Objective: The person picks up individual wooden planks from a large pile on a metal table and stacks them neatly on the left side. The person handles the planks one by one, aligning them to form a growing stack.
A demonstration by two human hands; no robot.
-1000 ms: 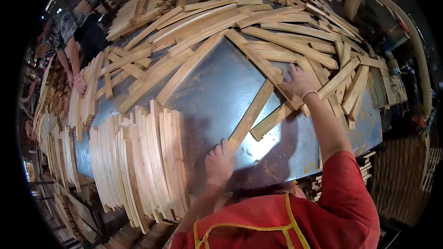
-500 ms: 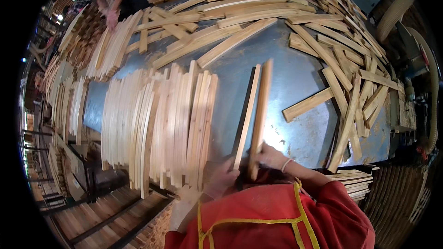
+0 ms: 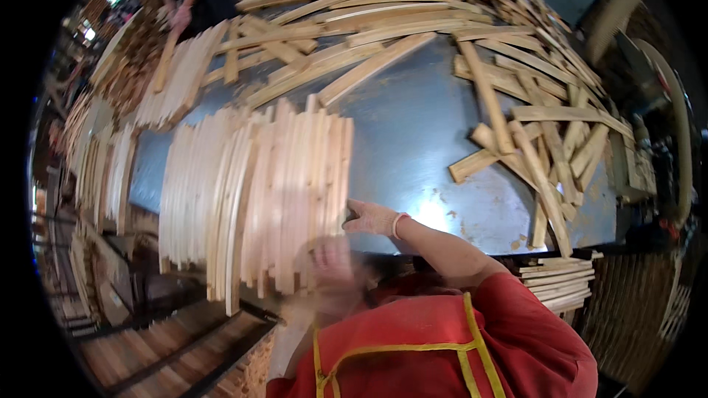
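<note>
A row of pale wooden strips (image 3: 295, 169) stands packed side by side on the blue-grey metal table (image 3: 405, 147), left of centre. At its right end is my right hand (image 3: 372, 219), palm toward the row, with thumb and fingers apart and the fingertips against the outermost strip. My left hand (image 3: 333, 264) is at the near ends of the strips on the right part of the row. Motion smears it, so its fingers do not show clearly. No separate strip is visible in either hand.
Loose strips (image 3: 549, 169) lie crisscrossed on the right, with more boards (image 3: 413, 18) across the back. Another person's hand (image 3: 181, 16) holds a strip over a second row (image 3: 184, 66) at far left. A rack with dark rails (image 3: 199, 343) stands below left.
Both hands have moved left to the row's right end. The two strips they held apart now appear to be part of the row. Some loose strips on the right lie differently.
</note>
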